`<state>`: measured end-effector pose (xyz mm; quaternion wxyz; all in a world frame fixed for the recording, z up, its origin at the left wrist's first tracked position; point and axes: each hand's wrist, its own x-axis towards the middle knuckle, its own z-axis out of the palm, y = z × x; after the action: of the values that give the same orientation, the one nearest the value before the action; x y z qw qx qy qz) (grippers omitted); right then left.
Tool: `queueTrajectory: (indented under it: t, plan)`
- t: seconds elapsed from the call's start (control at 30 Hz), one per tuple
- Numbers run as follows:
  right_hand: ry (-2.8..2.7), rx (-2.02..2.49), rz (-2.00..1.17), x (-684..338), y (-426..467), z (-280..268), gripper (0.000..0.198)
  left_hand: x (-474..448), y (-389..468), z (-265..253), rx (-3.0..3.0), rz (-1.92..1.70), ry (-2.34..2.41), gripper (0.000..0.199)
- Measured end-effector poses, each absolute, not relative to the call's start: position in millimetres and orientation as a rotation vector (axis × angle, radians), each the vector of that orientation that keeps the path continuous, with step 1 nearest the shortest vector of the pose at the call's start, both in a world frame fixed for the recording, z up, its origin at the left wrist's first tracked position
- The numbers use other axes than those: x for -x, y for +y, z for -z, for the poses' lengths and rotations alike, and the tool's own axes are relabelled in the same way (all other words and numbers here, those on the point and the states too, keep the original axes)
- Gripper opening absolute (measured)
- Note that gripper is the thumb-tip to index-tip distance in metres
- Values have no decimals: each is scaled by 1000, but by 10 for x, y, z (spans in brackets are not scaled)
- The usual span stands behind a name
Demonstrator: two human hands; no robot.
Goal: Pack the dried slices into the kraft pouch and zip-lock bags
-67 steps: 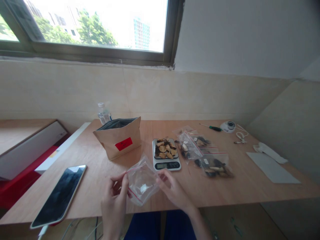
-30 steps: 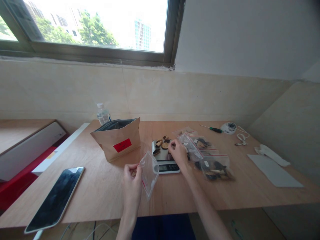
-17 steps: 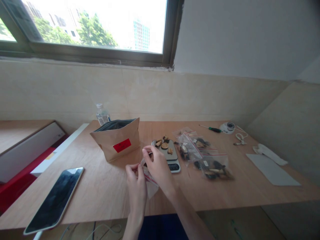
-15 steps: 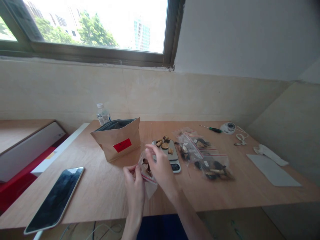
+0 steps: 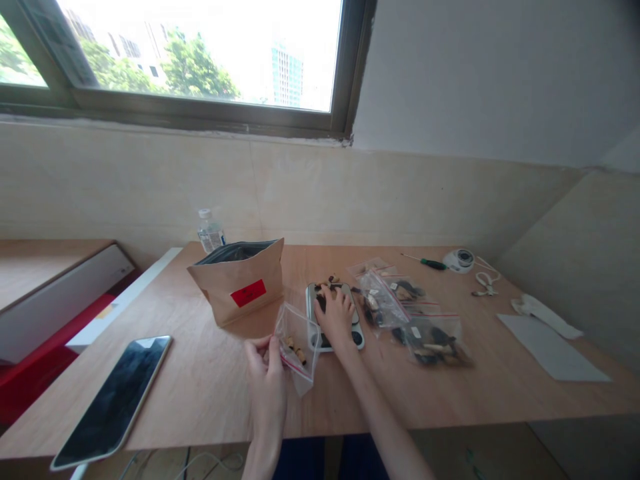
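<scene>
My left hand (image 5: 265, 377) pinches the edge of a clear zip bag (image 5: 306, 327) with a red seal line. The bag's mouth gapes, and a few dried mushroom pieces (image 5: 296, 349) lie inside. Over the small kitchen scale (image 5: 311, 298) my right hand (image 5: 336, 319) reaches with its fingers apart, touching or just above the dried mushroom pieces (image 5: 333, 281) on the platform. The hand hides part of those pieces and of the scale's display. Left of the scale, a brown kraft pouch (image 5: 250, 272) with a red label stands upright, its top open.
Several filled zip bags (image 5: 435, 337) lie right of the scale. Farther right are a green-handled screwdriver (image 5: 433, 265), a white dome camera (image 5: 459, 261) and a white sheet (image 5: 553, 347). A tablet (image 5: 114, 400) lies at the left; a plastic bottle (image 5: 211, 233) stands behind the pouch.
My right hand has moved from the zip bag's mouth to the mushroom pieces on the scale, and its fingers have spread. The bag in my left hand now gapes wider.
</scene>
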<state>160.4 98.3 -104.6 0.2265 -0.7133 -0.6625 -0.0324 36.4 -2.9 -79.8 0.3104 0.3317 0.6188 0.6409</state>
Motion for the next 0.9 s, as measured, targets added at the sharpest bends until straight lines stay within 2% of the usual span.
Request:
queueTrajectory:
  t: [0.33, 0.5, 0.63, 0.8, 0.9]
  plan:
    - [-2107, 1712, 162, -2068, 1027, 967, 19, -434, 2, 808, -834, -1600, 1596, 29]
    - [-1595, 1549, -64, -2138, 1221, 969, 27, -461, 48, 807, -850, -1589, 1612, 27]
    - [-1267, 1350, -337, -2022, 1262, 718, 36, -523, 129, 773, -861, -1561, 1635, 25]
    - [-1501, 1160, -635, -1695, 874, 321, 36, -601, 239, 690, -820, -1531, 1590, 22]
    - [-1716, 1147, -564, -1653, 680, 285, 29, -601, 264, 675, -800, -1551, 1585, 22]
